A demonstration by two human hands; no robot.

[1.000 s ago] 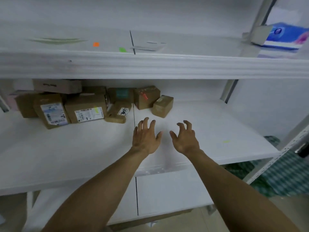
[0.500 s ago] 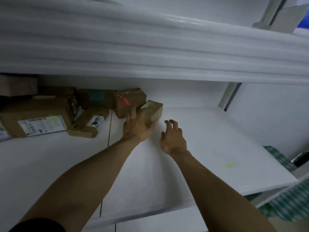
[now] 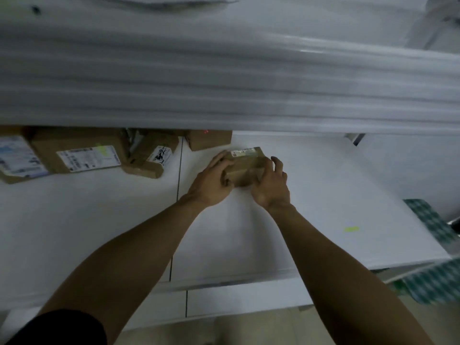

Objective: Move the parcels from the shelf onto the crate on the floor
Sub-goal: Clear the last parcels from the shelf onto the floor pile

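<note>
Both hands are clamped on one small brown parcel, which sits out on the white shelf to the right of the other boxes. The left hand curls round its left end, thumb on the near face. The right hand wraps its right end, fingers hooked over the top edge. A white label runs along the parcel's far top edge. Whether the parcel rests on the shelf board or is just lifted off it cannot be told.

The shelf holds the remaining parcels in a cluster at its back left. A large box with a white printed label lies flat, touching a far-left box that bears a blue and white label and is cut by the frame edge. Just right of the large box is a squat parcel with a label marked in black. Behind it a rear box with a small red mark is half hidden under the blurred upper shelf.

A dark seam divides the shelf board, passing between the cluster and the held parcel. A yellow-green mark lies on the board near its right front corner, well apart from the hands. A green checked surface shows beyond the shelf's right edge. A dark sleeve covers the left upper arm
</note>
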